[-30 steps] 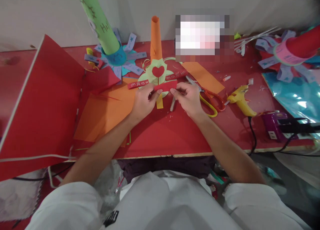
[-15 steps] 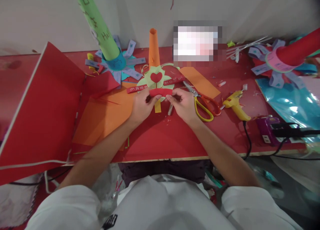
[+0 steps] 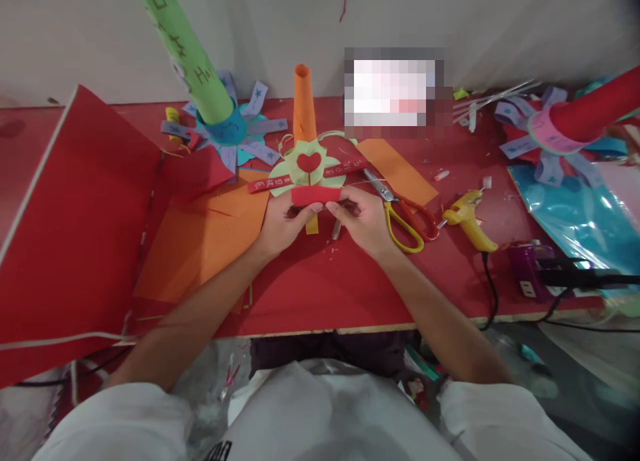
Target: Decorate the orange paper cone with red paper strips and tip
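While left hand [image 3: 280,224] grasps one end of red strip [image 3: 316,195], right hand [image 3: 367,222] grasps other end, thumbs [image 3: 309,212] nearly meeting along near edge. Strip sits level between my hands, before green flower [image 3: 321,174]; cannot tell whether two touch. Red heart [image 3: 309,161] on flower, orange tube [image 3: 304,107] behind it, yellow tab [image 3: 312,225] showing below strip. Scissors [image 3: 394,199] lie just beside my right hand, glue gun [image 3: 466,214] farther right. Orange sheet [image 3: 200,241] spreads on red table [image 3: 310,287] near my left hand.
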A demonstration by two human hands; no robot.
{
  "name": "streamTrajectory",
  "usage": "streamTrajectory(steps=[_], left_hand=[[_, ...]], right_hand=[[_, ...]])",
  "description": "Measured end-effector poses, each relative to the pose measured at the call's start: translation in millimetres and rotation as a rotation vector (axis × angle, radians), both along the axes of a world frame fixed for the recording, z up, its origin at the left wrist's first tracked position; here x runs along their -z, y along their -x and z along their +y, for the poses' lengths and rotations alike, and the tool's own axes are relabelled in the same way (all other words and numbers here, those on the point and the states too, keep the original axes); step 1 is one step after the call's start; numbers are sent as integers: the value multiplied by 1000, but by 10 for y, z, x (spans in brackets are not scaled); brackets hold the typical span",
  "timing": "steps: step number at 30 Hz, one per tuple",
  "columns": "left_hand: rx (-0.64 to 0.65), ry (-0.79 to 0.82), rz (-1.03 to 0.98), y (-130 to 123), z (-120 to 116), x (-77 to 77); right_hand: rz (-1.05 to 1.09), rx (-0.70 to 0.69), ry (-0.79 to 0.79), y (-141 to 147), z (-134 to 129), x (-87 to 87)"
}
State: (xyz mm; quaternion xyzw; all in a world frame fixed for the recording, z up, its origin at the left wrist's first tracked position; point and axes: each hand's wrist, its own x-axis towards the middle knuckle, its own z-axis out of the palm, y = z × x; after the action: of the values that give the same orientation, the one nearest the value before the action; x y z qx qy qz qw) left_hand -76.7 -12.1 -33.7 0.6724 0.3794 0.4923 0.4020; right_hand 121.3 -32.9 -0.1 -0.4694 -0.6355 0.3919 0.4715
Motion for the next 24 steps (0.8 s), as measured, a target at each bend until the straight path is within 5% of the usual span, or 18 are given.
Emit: streamTrajectory(steps=[4, 7, 12, 18, 24], left_hand=[[-70, 14, 4, 34, 0, 8], [-84, 10, -18, 47, 13, 11], [-80, -17, -4, 42, 13, -9], [-76, 7, -15, 38, 10, -13], [-71, 0, 16, 47, 8, 11]], right_hand=[[-473, 257, -142, -449, -76, -176], [-953, 429, -23, -784, -318, -250], [-1340, 282, 98, -899, -602, -140], [-1324, 266, 60, -857, -514, -86], [-866, 481, 21, -952, -775, -127]])
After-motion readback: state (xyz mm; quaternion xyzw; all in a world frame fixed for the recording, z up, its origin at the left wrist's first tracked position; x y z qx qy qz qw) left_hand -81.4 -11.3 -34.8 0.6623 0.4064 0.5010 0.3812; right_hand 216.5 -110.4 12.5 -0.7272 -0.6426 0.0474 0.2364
